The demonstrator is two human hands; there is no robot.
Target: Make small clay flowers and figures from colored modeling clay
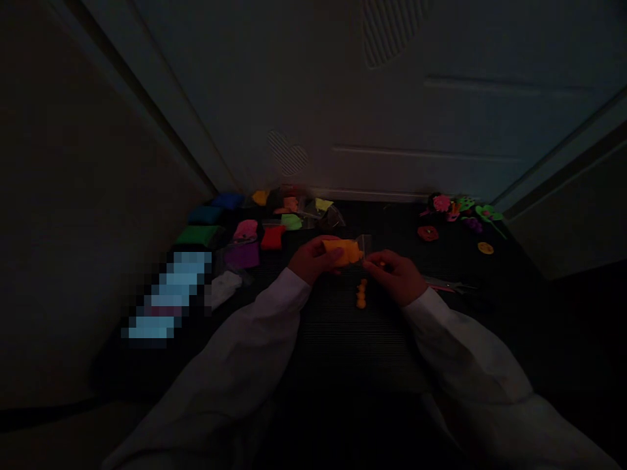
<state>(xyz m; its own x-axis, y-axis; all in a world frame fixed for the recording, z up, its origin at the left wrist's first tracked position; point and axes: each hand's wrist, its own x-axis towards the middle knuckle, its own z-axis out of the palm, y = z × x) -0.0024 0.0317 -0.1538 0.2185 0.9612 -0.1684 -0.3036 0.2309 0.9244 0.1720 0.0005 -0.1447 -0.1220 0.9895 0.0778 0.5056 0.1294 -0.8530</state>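
Observation:
My left hand (318,261) is closed around a clear bag of orange modelling clay (345,252), held above the dark table. At the bag's right-hand mouth, the fingers of my right hand (396,275) are pinched together. A bit of orange shows among those right fingers, too small and dim to make out fully. Below the bag, a short row of small orange clay balls (361,295) lies on the table between my hands. Scissors (453,285) lie just right of my right hand, partly hidden in the dark.
Packs of coloured clay, including a green pack (198,235), a red pack (273,237) and a purple pack (242,254), lie to the left. A bright blurred screen (171,294) is nearest the left edge. Colourful clay flowers (441,203) stand back right, by a pale panel (313,98).

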